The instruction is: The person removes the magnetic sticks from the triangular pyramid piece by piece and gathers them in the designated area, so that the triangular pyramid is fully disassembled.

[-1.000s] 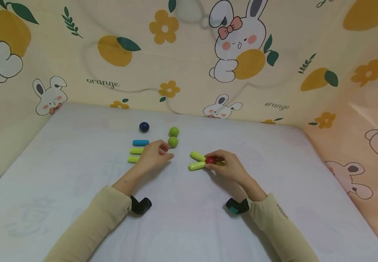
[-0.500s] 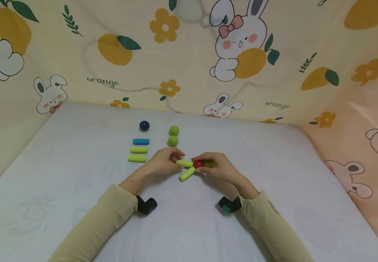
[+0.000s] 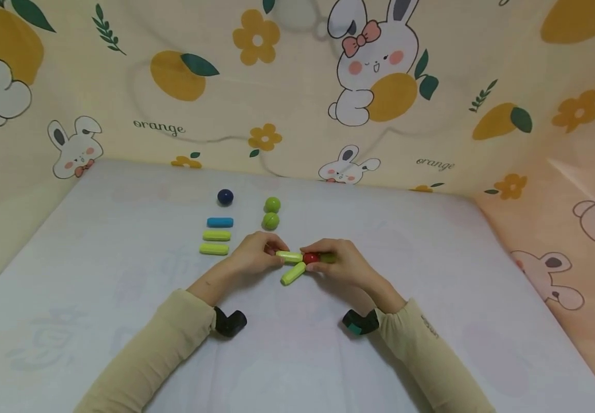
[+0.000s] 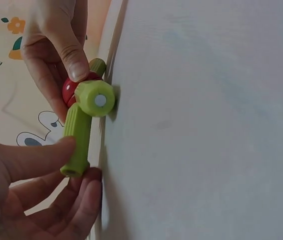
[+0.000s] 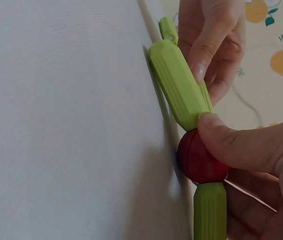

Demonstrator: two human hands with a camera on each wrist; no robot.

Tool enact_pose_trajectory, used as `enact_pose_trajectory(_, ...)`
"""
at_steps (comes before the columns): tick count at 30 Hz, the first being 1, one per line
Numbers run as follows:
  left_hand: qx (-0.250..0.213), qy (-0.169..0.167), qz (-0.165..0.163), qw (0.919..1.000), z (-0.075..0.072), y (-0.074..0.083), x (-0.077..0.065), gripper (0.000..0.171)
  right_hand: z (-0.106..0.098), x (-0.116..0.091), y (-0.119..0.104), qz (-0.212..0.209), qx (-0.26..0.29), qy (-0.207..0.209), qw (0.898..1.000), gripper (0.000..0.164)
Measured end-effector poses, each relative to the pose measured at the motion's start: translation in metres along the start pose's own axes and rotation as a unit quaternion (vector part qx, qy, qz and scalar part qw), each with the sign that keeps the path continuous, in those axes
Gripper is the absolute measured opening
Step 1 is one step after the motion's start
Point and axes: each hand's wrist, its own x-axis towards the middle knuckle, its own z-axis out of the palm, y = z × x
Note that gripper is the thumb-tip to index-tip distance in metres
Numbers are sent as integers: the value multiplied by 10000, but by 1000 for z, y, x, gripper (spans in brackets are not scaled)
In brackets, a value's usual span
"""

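A red ball (image 3: 310,258) joins several yellow-green magnetic sticks low over the white table. My right hand (image 3: 346,261) holds the ball between thumb and fingers, the thumb also lying at a stick's inner end in the right wrist view. One stick (image 3: 289,257) points left, and my left hand (image 3: 253,252) pinches its outer end. Another stick (image 3: 293,274) slants toward the front, untouched by the left fingers; its pale round end (image 4: 100,100) faces the left wrist camera. A third stick (image 5: 210,212) extends from the ball's opposite side, partly hidden under my right hand in the head view.
Left of the hands lie a blue stick (image 3: 220,222) and two yellow-green sticks (image 3: 217,235) in a column, with a dark blue ball (image 3: 225,197) behind. Two green balls (image 3: 270,221) sit just beyond the left hand. A bunny-print cloth (image 3: 297,86) walls the table's back and sides.
My left hand has come right from beside the loose sticks and taken a joined stick's end. The right hand has shifted left with the ball, and the joined sticks now spread wider.
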Motion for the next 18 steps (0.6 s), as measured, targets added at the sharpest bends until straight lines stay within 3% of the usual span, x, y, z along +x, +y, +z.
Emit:
enact_pose_trajectory(12, -28, -80, -134, 9999, -1, -3, 0, 20, 0, 2, 2, -46, -84, -25, 10000, 34)
enact_pose_trajectory(18, 2, -69, -38, 10000, 0, -5, 0, 21, 0, 1, 4, -58, 5, 10, 10000, 34)
